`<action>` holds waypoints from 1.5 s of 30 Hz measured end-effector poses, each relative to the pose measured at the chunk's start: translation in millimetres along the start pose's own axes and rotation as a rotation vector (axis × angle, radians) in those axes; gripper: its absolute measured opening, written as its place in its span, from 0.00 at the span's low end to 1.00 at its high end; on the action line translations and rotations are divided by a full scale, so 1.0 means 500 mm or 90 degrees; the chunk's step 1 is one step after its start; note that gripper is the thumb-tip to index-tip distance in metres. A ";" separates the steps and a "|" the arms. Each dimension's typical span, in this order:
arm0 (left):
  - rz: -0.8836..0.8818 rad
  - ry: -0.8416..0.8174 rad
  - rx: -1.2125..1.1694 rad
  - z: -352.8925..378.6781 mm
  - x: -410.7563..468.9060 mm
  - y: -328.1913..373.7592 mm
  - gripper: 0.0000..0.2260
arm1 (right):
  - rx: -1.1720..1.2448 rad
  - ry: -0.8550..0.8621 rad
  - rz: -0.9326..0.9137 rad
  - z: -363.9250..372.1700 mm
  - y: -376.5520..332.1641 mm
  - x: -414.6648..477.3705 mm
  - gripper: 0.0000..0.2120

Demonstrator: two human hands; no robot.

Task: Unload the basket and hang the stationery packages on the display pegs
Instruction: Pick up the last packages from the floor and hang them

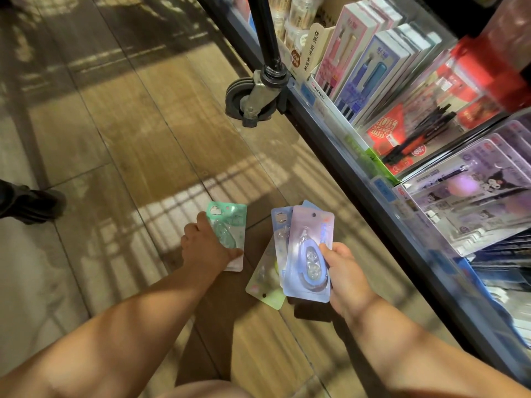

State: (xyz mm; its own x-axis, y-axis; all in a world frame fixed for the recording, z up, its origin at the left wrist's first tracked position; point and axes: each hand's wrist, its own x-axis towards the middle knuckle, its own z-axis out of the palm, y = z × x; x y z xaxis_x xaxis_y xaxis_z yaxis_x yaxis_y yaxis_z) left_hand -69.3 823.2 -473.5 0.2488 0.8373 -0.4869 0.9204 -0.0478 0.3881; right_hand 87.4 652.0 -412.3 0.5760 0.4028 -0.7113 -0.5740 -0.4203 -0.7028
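Floor (129,124) open leftward, left hand (202,248) gripping green package (230,216), right hand (344,268) gripping fanned packages (309,242) near shelf edge (327,130).

Open wooden floor (129,124) ahead and left of the left hand (204,248) gripping a green package (230,219) and the right hand (347,271) gripping fanned packages (310,239). Close on the right, shelf rail (324,133) crammed with boxed pens (370,73); at its corner, caster wheel (247,101) under black post (265,30). Dark shoe (31,205) far left.

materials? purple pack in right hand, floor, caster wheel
purple pack: likely printed card with clear plastic blister; the bubble glints.
floor: wood-look planks, matte, seams visible; wood or laminate unclear.
caster wheel: grey rubbery tyre, metal fork with dull shine.
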 end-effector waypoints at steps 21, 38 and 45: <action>0.045 -0.205 -0.673 -0.045 -0.137 0.041 0.24 | 0.019 -0.057 -0.008 0.108 -0.017 -0.042 0.07; 0.016 -0.296 -0.695 -0.013 -0.074 -0.043 0.36 | -0.410 0.223 -0.041 0.085 0.000 0.038 0.12; 0.001 -0.294 -0.674 -0.017 -0.065 -0.050 0.35 | -0.505 0.230 0.072 0.054 0.019 0.101 0.31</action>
State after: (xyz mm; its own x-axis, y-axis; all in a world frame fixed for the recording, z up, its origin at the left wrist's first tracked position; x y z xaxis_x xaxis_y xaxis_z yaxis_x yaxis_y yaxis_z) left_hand -103.0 801.9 -460.7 0.5376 0.5478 -0.6410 0.2605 0.6151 0.7442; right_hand 95.4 690.5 -455.3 0.7657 0.0989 -0.6356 -0.1430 -0.9372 -0.3181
